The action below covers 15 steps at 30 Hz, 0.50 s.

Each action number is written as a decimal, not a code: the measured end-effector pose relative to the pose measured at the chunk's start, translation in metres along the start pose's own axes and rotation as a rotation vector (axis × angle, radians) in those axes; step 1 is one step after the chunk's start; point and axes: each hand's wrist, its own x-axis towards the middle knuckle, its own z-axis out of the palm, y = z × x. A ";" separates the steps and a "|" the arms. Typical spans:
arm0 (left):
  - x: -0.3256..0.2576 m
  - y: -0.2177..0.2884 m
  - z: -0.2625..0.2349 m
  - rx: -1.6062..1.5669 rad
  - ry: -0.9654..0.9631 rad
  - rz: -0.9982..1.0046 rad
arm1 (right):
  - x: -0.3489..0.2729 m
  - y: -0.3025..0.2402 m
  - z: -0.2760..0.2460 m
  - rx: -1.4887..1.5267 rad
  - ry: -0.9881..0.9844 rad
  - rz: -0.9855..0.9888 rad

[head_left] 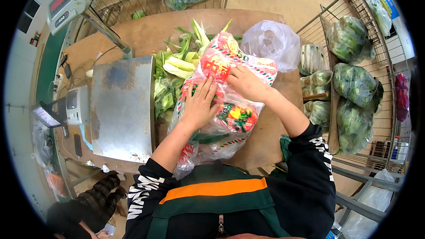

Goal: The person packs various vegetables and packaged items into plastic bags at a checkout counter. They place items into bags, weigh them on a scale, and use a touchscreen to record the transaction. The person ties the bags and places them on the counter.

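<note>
Contents of the red-and-white printed plastic bag (230,106) are mostly hidden behind the print; only dark green patches show through. Left hand (199,104) and right hand (245,82) cover the bag's middle. Its lower end runs under the green-and-orange apron (212,194). Pale green leafy stalks (177,73) are partly hidden behind the bag. Scale's red display (59,0) is too small to tell.

The plastic bag (230,106) is clear with red, green and yellow print. Beside it, the corn husks (177,68) are pale green, the scale plate (121,106) grey.
</note>
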 end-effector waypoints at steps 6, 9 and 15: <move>0.003 -0.001 -0.003 -0.030 -0.008 -0.003 | -0.005 0.019 0.007 0.021 0.026 -0.029; 0.002 0.000 -0.004 -0.024 -0.017 -0.011 | -0.018 0.025 -0.008 0.157 -0.078 0.089; 0.005 -0.002 -0.001 -0.033 -0.028 -0.016 | -0.071 0.083 -0.044 0.419 0.018 0.393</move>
